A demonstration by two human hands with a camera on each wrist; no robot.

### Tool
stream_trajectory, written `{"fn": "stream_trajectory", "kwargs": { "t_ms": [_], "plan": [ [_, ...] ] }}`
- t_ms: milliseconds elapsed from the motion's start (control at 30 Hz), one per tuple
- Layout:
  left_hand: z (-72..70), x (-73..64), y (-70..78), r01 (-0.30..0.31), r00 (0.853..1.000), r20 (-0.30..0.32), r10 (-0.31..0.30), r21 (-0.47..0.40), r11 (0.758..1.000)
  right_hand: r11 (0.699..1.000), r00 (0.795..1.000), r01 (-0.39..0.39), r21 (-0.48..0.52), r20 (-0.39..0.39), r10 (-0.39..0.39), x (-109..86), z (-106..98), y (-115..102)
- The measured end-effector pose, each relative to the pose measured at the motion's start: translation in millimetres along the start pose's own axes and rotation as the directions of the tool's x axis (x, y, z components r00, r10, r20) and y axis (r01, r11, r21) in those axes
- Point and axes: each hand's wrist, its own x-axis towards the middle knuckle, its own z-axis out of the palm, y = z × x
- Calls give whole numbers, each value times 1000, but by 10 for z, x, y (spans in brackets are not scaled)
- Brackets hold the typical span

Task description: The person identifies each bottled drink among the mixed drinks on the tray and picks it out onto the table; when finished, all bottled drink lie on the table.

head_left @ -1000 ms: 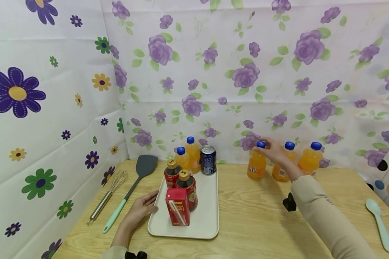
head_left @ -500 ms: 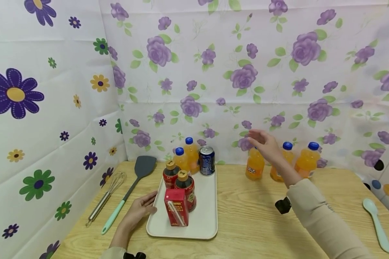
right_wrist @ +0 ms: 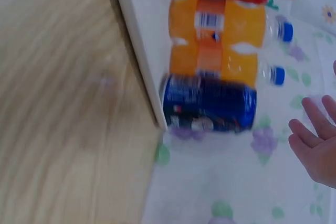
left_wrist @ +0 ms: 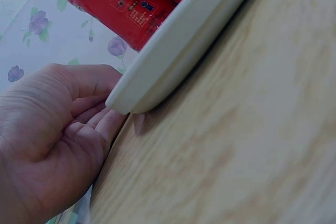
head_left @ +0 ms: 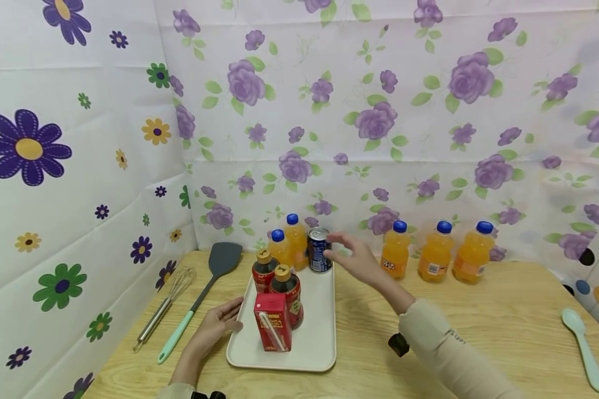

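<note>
At the left rim of a cream tray (head_left: 311,354), my left hand (head_left: 212,332) holds the edge between thumb and fingers; the left wrist view shows the thumb (left_wrist: 97,80) along the rim. My right hand (head_left: 356,260), fingers spread and holding nothing, is beside the dark blue can (head_left: 319,252) at the tray's back right corner. Its fingertips come close to the can's top. Also on the tray stand two orange drink bottles (head_left: 297,244) with blue caps, two dark bottles (head_left: 293,299) with red labels and tan caps, and a red drink carton (head_left: 273,324) with a straw.
Three more orange drink bottles (head_left: 395,252) stand in a row at the back right, before the flowered cloth (head_left: 299,111). Left of the tray lie a whisk (head_left: 167,302) and a dark turner (head_left: 199,296). A pale green spoon (head_left: 585,349) lies far right.
My right hand has let go of the leftmost bottle in the right-hand row, lifted off and moved left to the can. My left hand has stayed at the tray.
</note>
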Motion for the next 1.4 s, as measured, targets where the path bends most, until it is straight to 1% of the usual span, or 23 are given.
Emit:
{"fn": "stream_trajectory", "kwargs": {
  "t_ms": [67,100,167,300,333,467,600,733,933,1167,1400],
  "plan": [
    [15,1,4,0,1000,-8,0,4,1000,999,999,9,32,38,-10,-20,132,-39],
    [20,2,8,0,1000,-11,0,6,1000,999,998,8,51,59,-11,-41,183,-108],
    [28,6,17,-3,1000,-18,3,12,1000,996,995,11,90,95,-19,-57,300,-169],
    [30,6,25,-1,1000,-23,2,18,1000,992,987,3,125,159,-23,-78,498,-290],
    [30,4,25,0,1000,-25,0,19,1000,992,985,7,126,171,-29,-68,553,-268],
    [29,-3,17,7,1000,-28,-6,18,1000,991,975,7,134,221,-37,-65,688,-340],
    [31,-3,27,3,1000,-30,-2,16,1000,989,970,4,150,239,-40,-58,780,-373],
    [28,-4,33,0,1000,-31,0,12,1000,987,971,4,162,234,-43,-44,854,-364],
    [13,-1,16,3,1000,-13,-3,17,1000,987,979,-33,159,204,0,-46,927,-314],
    [0,-7,-3,10,1000,-9,-9,20,1000,987,991,-24,157,131,4,-46,933,-326],
    [1,-2,-3,2,1000,-4,-2,17,1000,993,996,-28,116,87,18,-64,907,-334]
  ]
}}
